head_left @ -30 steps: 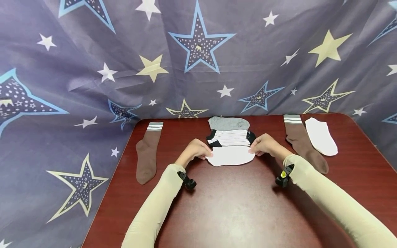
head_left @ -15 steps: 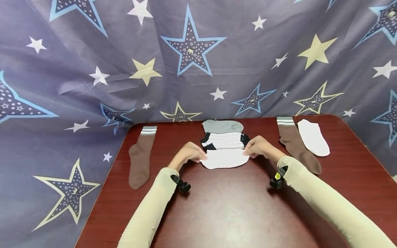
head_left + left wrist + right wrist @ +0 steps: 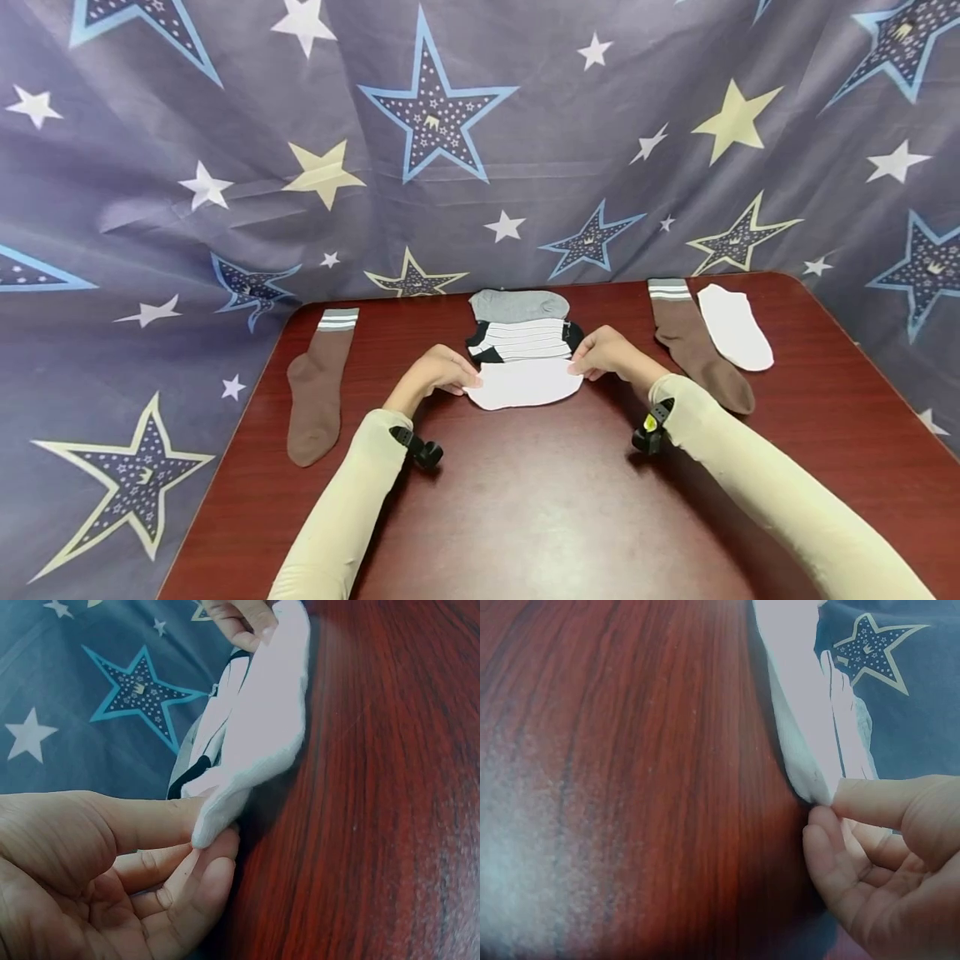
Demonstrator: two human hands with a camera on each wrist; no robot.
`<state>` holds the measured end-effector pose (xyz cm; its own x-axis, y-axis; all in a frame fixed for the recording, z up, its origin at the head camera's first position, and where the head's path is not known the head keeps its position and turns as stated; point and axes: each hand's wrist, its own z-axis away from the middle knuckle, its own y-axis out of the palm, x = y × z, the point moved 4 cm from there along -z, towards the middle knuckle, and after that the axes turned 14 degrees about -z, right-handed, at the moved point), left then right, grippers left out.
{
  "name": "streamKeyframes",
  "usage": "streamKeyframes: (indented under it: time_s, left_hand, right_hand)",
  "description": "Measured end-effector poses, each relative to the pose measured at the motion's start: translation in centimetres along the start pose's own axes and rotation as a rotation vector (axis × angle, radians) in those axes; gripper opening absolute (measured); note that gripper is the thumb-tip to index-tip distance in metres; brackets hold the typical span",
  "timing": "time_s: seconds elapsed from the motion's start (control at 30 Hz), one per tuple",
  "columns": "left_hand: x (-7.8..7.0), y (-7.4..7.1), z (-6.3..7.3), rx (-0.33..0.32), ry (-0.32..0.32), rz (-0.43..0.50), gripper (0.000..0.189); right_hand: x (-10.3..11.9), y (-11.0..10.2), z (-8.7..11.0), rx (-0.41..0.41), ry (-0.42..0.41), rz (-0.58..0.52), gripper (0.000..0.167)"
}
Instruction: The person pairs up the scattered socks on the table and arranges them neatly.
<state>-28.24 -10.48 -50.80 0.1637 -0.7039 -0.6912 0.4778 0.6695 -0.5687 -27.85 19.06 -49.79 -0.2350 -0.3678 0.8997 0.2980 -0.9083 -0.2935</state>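
A plain white ankle sock (image 3: pixel 527 384) lies sideways between both hands, in front of the other socks at the table's middle. My left hand (image 3: pixel 441 371) pinches its left end; in the left wrist view the thumb and fingers (image 3: pixel 214 877) grip the edge. At the opposite end my right hand (image 3: pixel 606 353) pinches the sock between thumb and fingertips, as the right wrist view also shows. Just behind it lies a white sock with thin dark stripes and black heel and toe (image 3: pixel 525 340). Farther back is a grey ankle sock (image 3: pixel 519 306).
On the left of the reddish-brown table (image 3: pixel 525 492) lies a brown sock with a striped grey cuff (image 3: pixel 318 400). A matching brown sock (image 3: pixel 697 350) and a second white sock (image 3: pixel 735 327) lie at the right. A star-patterned cloth (image 3: pixel 420 217) hangs behind.
The head view has shifted, so the whole scene sits farther left in it. Both hands keep their pinch on the white sock, which stays in front of the striped one.
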Motion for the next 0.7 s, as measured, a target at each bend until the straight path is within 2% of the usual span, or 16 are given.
streamKeyframes:
  time_s: [0.13, 0.27, 0.33, 0.4, 0.5, 0.57, 0.63, 0.7]
  left_hand:
    - [0.0, 0.0, 0.1, -0.006, 0.0, 0.005, 0.018]
    - [-0.4, 0.0, 0.2, 0.015, -0.001, -0.008, 0.019]
    - [-0.8, -0.3, 0.4, 0.022, -0.007, -0.047, 0.019]
    - [-1.4, -0.8, 0.8, 0.0, -0.014, -0.147, 0.018]
    - [-3.4, -2.1, 1.7, -0.092, -0.026, -0.39, 0.022]
    - [-5.2, -2.8, 2.1, -0.174, 0.0, -0.513, 0.026]
    - [-7.3, -3.0, 2.1, -0.236, 0.058, -0.528, 0.028]
    - [-9.3, -2.4, 1.6, -0.233, 0.143, -0.382, 0.025]
  right_hand:
    - [0.0, 0.0, 0.1, 0.004, 0.004, -0.005, 0.018]
    - [-0.2, -0.3, 0.2, 0.009, 0.022, -0.057, 0.02]
    - [-0.2, -0.4, 0.4, 0.022, 0.041, -0.106, 0.022]
    - [-0.3, -0.7, 0.5, 0.042, 0.064, -0.163, 0.023]
    - [-0.2, -1.1, 0.9, 0.092, 0.078, -0.222, 0.03]
    - [0.1, -1.8, 1.3, 0.114, 0.073, -0.25, 0.034]
    - [0.7, -2.7, 1.9, 0.14, 0.045, -0.262, 0.038]
    - [1.2, -4.0, 2.4, 0.149, 0.021, -0.289, 0.04]
